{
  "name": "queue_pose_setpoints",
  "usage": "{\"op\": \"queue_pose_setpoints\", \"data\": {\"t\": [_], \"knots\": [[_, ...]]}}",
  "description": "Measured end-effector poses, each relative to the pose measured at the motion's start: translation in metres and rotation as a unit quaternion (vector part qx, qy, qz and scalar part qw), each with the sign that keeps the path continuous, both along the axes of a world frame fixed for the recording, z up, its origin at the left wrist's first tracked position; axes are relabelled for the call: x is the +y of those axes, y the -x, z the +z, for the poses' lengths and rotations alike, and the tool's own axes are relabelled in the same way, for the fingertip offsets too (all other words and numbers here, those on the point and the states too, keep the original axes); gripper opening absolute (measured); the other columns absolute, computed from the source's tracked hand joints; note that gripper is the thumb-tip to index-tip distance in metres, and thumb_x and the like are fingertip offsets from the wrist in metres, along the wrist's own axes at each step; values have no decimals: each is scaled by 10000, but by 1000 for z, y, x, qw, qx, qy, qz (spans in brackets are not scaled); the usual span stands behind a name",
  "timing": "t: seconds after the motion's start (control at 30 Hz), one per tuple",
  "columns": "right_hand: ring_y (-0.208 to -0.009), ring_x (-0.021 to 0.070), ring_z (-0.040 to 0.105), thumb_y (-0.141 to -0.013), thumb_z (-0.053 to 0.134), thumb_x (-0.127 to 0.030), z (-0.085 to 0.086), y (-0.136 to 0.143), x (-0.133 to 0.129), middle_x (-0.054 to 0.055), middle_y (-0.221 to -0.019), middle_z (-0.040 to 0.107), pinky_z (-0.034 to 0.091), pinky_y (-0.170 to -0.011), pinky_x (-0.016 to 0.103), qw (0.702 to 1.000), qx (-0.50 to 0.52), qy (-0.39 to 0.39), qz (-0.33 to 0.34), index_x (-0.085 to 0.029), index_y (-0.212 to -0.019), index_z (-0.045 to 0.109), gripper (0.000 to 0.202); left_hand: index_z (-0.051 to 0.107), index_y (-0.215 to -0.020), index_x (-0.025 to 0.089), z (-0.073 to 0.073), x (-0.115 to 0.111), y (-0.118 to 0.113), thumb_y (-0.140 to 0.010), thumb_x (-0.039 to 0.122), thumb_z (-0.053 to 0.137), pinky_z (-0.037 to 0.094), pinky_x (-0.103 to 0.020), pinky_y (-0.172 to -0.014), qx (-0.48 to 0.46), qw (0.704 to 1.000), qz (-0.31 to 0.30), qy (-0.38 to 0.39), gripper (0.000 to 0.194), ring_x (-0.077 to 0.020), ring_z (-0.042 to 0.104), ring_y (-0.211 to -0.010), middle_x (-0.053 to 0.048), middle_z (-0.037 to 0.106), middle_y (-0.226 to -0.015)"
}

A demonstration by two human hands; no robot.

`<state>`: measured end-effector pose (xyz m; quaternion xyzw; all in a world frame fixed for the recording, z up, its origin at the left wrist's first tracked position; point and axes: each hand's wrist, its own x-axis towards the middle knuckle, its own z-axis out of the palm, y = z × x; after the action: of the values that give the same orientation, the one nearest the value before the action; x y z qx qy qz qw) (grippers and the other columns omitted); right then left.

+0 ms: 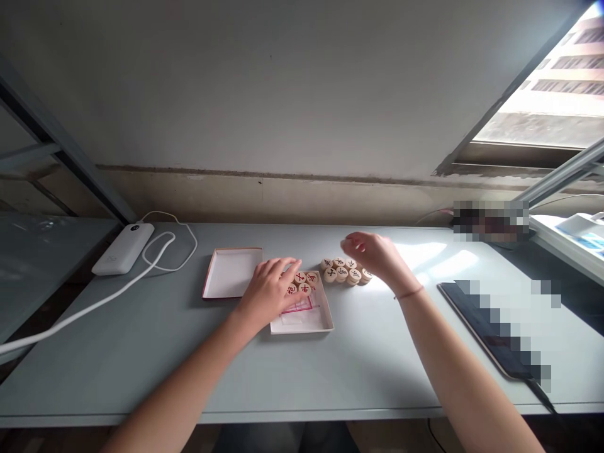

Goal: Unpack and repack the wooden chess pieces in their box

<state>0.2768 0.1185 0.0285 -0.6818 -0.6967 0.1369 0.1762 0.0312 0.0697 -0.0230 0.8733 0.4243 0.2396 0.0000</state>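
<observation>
My left hand (270, 288) reaches over the left side of a shallow white box (324, 319), fingers apart and curved around round wooden Chinese chess pieces (304, 288) with red characters. The hand partly hides these pieces, and I cannot tell whether it presses on them. A paper with red lines (299, 306) lies in the box. My right hand (372, 253) is raised just above the stacked chess pieces with dark characters (341, 274), right of the box. Its thumb and fingers are pinched together; a pale bit shows at the fingertips, too small to name.
The box lid (233, 277), white inside with a red edge, lies left of the box. A white power bank (123, 250) with a white cable (106, 302) stands at the far left. A dark tablet (486, 333), partly blurred out, lies at the right of the grey desk (358, 371).
</observation>
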Motion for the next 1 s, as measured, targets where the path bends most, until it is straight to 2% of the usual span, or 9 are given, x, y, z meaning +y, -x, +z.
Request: {"op": "queue_pose_setpoints", "data": {"t": [0.1, 0.17, 0.23, 0.33, 0.5, 0.6, 0.8, 0.93, 1.0], "knots": [[-805, 192, 656, -809, 572, -471, 0, 21, -33, 48, -910, 708, 495, -645, 279, 976, 171, 36, 131, -232, -1024, 638, 328, 415, -1357, 231, 2, -4, -7, -934, 400, 492, 485, -407, -911, -64, 997, -15, -29, 462, -239, 594, -1057, -107, 585, -1199], [-838, 185, 654, -812, 588, -476, -6, 34, -48, 47, -915, 705, 515, -697, 290, 953, 233, 47, 186, -229, -1016, 623, 322, 430, -1334, 250, 2, -7, -12, -950, 328, 477, 512, -375, -875, -95, 994, -26, -34, 394, -212, 625, -998, -83, 600, -1150], [-842, 177, 652, -819, 595, -458, -12, 41, -54, 49, -904, 701, 522, -737, 299, 938, 270, 44, 212, -217, -970, 617, 286, 479, -1275, 247, 1, -9, -15, -952, 260, 472, 527, -346, -837, -119, 992, -32, -27, 323, -188, 644, -939, -61, 616, -1095], [-852, 179, 655, -814, 605, -478, -20, 39, -51, 60, -899, 698, 527, -746, 305, 929, 314, 40, 193, -204, -948, 616, 306, 548, -1161, 227, -1, -11, -18, -929, 216, 508, 525, -319, -799, -149, 989, -23, 7, 235, -166, 654, -889, -50, 628, -1061], [-748, 170, 637, -762, 655, -525, -19, 18, -41, 72, -834, 689, 506, -618, 280, 921, 384, 20, 69, -178, -953, 614, 399, 595, -836, 198, -1, -15, -25, -841, 199, 633, 438, -344, -841, -124, 990, -55, 30, 38, -178, 642, -934, -13, 694, -957], [-721, 170, 630, -756, 660, -528, -16, 14, -42, 74, -814, 684, 494, -576, 273, 919, 391, 21, 52, -173, -958, 613, 412, 607, -797, 211, -1, -17, -31, -851, 210, 631, 371, -370, -860, -52, 996, -64, 34, 60, -182, 619, -979, 9, 715, -891], [-886, 204, 651, -795, 621, -503, -18, 17, -47, 76, -937, 691, 535, -706, 320, 935, 332, 23, 119, -204, -977, 610, 351, 634, -864, 207, -4, -11, -38, -916, 182, 532, 346, -401, -849, 80, 994, -71, 16, 117, -212, 549, -1077, -37, 704, -981], [-865, 187, 637, -831, 593, -436, -17, 19, -51, 47, -930, 675, 516, -751, 337, 956, 234, 1, 174, -233, -963, 630, 244, 647, -879, 209, -7, -8, -40, -907, 160, 535, 366, -400, -826, 102, 993, -57, 0, 125, -226, 540, -1036, -50, 676, -1018], [-822, 171, 617, -845, 580, -368, -17, 20, -53, 35, -906, 653, 505, -733, 325, 964, 178, -12, 198, -242, -934, 637, 164, 647, -912, 209, -6, -8, -38, -906, 204, 553, 377, -396, -817, 95, 994, -47, -5, 94, -226, 540, -1022, -58, 659, -1068]]}}
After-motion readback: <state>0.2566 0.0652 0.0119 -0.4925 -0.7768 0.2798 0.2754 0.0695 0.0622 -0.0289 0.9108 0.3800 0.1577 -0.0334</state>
